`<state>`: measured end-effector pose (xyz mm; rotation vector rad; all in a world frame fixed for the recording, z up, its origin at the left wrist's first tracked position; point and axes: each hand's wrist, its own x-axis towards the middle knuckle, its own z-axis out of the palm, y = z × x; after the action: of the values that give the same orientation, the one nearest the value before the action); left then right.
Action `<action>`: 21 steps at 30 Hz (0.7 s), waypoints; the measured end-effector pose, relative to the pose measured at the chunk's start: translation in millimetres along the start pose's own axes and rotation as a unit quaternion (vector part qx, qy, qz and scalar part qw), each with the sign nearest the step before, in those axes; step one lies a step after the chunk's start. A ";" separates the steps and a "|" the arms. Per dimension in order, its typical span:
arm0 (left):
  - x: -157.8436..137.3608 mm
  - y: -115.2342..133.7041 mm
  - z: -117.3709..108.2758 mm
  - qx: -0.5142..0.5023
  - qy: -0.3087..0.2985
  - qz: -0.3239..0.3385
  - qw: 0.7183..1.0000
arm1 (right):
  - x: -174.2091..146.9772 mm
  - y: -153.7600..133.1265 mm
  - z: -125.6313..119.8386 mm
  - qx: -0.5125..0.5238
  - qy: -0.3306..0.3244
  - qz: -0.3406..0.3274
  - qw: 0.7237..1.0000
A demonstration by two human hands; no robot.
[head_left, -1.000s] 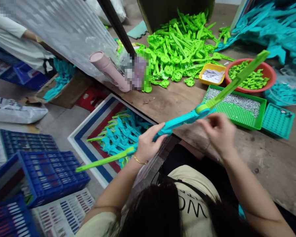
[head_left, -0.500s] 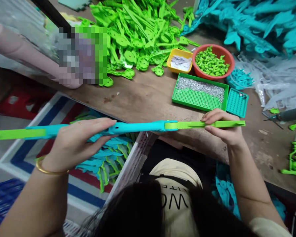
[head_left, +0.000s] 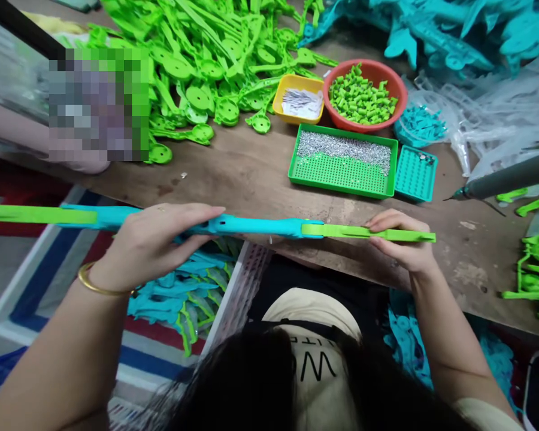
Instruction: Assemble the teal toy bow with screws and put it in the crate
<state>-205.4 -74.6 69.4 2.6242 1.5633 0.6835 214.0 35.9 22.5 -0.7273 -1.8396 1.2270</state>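
Observation:
A long plastic toy, which looks like a toy bow (head_left: pixel 265 226), stretches nearly level above the bench's front edge. Its middle is turquoise and a lime-green arm extends from each end; the left arm runs out of view. Around the turquoise middle, left of centre, my left hand (head_left: pixel 159 236) is closed, thumb below and fingers above. My right hand (head_left: pixel 402 236) pinches the right green arm near its tip. Beyond the toy stands a green tray (head_left: pixel 341 182) of small metal screws. Below my left hand, similar turquoise-and-green pieces (head_left: pixel 184 287) lie in a striped-lined crate.
Lime-green parts (head_left: pixel 197 66) are heaped at the back, turquoise parts (head_left: pixel 431 30) at back right. A yellow dish (head_left: pixel 299 114), red bowl (head_left: pixel 366 96) and small turquoise tray (head_left: pixel 415 173) stand nearby. A screwdriver-like tool (head_left: pixel 512 173) hangs at right. Another person's arm (head_left: pixel 18 131) reaches in at left.
The toy has tilted: its left end is higher in view and its right end slightly lower. Both hands keep their hold. The bench things appear shifted left as my view turned.

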 end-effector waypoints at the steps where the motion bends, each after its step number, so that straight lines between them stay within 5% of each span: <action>1: 3.9 0.7 1.4 -0.003 -0.006 0.000 1.000 | -1.7 0.5 -0.4 -0.005 0.013 -0.007 1.000; 7: 30.8 7.3 11.1 -0.013 -0.049 -0.011 0.999 | -11.8 0.1 -9.6 -0.013 0.069 -0.001 0.998; 11: 49.6 4.3 31.2 -0.018 -0.061 -0.021 0.998 | -26.5 -1.0 -35.8 -0.029 0.060 0.068 0.995; 14: 64.3 6.7 49.2 -0.027 -0.058 -0.011 0.998 | -39.4 -3.7 -56.0 -0.046 0.068 0.058 0.995; 21: 103.2 42.6 57.0 -0.016 -0.135 0.004 0.991 | -50.8 -15.6 -74.3 -0.105 0.082 0.036 0.990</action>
<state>-106.7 2.6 64.6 2.5690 1.4529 0.3326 303.3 24.9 38.1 -0.9879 -1.8360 0.9944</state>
